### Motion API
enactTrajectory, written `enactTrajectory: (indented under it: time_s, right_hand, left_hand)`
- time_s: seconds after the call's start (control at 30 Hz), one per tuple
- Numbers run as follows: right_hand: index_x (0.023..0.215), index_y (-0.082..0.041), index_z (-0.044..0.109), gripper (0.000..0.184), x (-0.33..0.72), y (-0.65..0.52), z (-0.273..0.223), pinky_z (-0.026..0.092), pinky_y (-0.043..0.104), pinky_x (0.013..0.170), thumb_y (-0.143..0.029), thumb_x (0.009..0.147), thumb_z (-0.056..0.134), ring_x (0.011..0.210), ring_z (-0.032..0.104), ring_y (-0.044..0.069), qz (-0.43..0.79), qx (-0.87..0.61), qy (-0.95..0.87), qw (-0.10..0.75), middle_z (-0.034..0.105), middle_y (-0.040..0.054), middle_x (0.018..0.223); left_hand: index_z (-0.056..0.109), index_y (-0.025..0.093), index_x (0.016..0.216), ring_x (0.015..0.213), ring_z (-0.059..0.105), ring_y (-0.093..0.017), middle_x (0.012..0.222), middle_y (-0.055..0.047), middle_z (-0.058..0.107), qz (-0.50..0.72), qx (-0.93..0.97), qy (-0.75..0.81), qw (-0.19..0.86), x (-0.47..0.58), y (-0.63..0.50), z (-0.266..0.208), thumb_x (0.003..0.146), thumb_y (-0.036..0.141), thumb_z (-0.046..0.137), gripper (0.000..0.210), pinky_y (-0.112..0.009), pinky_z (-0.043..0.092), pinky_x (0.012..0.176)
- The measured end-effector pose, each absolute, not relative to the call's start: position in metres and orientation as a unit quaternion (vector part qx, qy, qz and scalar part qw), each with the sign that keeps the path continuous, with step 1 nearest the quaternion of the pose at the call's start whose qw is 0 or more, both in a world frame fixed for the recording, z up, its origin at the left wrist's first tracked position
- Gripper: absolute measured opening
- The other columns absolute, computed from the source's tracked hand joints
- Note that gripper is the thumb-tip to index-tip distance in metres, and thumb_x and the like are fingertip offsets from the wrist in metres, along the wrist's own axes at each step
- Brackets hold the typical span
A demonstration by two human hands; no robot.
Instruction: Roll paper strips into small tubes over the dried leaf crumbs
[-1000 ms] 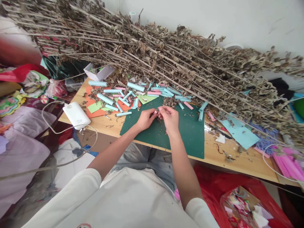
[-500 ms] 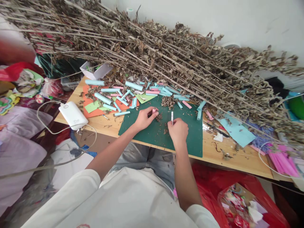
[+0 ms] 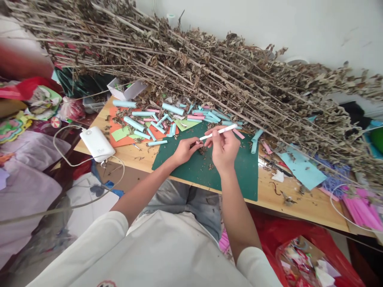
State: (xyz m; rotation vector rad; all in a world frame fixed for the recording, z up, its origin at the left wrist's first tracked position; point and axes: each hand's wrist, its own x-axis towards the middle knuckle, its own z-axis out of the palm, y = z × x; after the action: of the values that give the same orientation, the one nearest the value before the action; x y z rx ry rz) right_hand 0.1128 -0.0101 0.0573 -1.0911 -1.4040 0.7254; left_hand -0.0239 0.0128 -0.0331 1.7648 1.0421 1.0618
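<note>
My left hand (image 3: pixel 186 151) is closed on a small pink paper tube (image 3: pixel 198 142), most of it covered by the fingers. In my right hand (image 3: pixel 224 149) is a slim white pen-like stick (image 3: pixel 223 130), held slanting, its lower end close to the tube's open end. Whether the stick touches the tube I cannot tell. Both hands are over a green cutting mat (image 3: pixel 239 181) strewn with crumbled dry leaves (image 3: pixel 211 165). Beyond them lie several rolled blue paper tubes (image 3: pixel 172 109) and pink ones on orange and green paper.
A heap of dried leafy stalks (image 3: pixel 209 79) covers the table's back. A white power bank (image 3: pixel 97 143) with a cable sits at the left edge. At right are a blue paper sheet (image 3: pixel 303 167) and pink paper (image 3: pixel 363 209); below hangs a red plastic bag (image 3: pixel 269 231).
My right hand has risen slightly and turned, tipping the white stick from upright to slanting, its end now at the pink tube. The left hand has stayed around the tube. The view has shifted slightly.
</note>
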Motion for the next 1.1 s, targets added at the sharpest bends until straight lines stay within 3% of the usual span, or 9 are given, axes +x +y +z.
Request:
enactTrajectory:
  time_s: [0.23, 0.47, 0.87, 1.1]
  right_hand:
    - [0.091, -0.023, 0.059, 0.027, 0.116, -0.009, 0.04, 0.05, 0.024, 0.057, -0.046, 0.097, 0.048, 0.055, 0.062, 0.011, 0.286, -0.48, -0.629, 0.54, 0.062, -0.0027, 0.068]
    - [0.091, -0.024, 0.056, 0.033, 0.116, -0.008, 0.036, 0.053, 0.027, 0.062, -0.053, 0.098, 0.041, 0.062, 0.065, 0.015, 0.289, -0.512, -0.639, 0.496, 0.066, 0.0013, 0.075]
    - [0.091, -0.022, 0.057, 0.03, 0.118, -0.002, 0.032, 0.049, 0.027, 0.068, -0.043, 0.1, 0.038, 0.063, 0.062, 0.014, 0.211, -0.492, -0.736, 0.414, 0.065, 0.0016, 0.071]
    - [0.092, -0.023, 0.055, 0.029, 0.127, -0.003, 0.038, 0.047, 0.024, 0.059, -0.046, 0.1, 0.04, 0.055, 0.056, 0.011, 0.275, -0.489, -0.671, 0.484, 0.059, -0.0027, 0.065]
  left_hand:
    - [0.062, 0.013, 0.08, 0.066, 0.047, -0.01, 0.07, 0.002, 0.056, 0.415, 0.701, 0.404, 0.416, -0.023, 0.014, -0.037, 0.093, 0.051, 0.054, 0.041, -0.021, 0.036, 0.065]
    - [0.062, 0.013, 0.08, 0.067, 0.047, -0.012, 0.072, 0.001, 0.057, 0.393, 0.711, 0.418, 0.406, -0.024, 0.015, -0.04, 0.094, 0.048, 0.053, 0.039, -0.022, 0.038, 0.065]
    - [0.064, 0.012, 0.085, 0.066, 0.049, -0.012, 0.072, 0.001, 0.059, 0.404, 0.721, 0.414, 0.382, -0.023, 0.017, -0.045, 0.096, 0.044, 0.049, 0.037, -0.022, 0.038, 0.067]
    - [0.066, 0.014, 0.09, 0.069, 0.055, -0.013, 0.077, 0.0, 0.065, 0.386, 0.722, 0.417, 0.394, -0.023, 0.016, -0.038, 0.095, 0.045, 0.051, 0.034, -0.022, 0.04, 0.069]
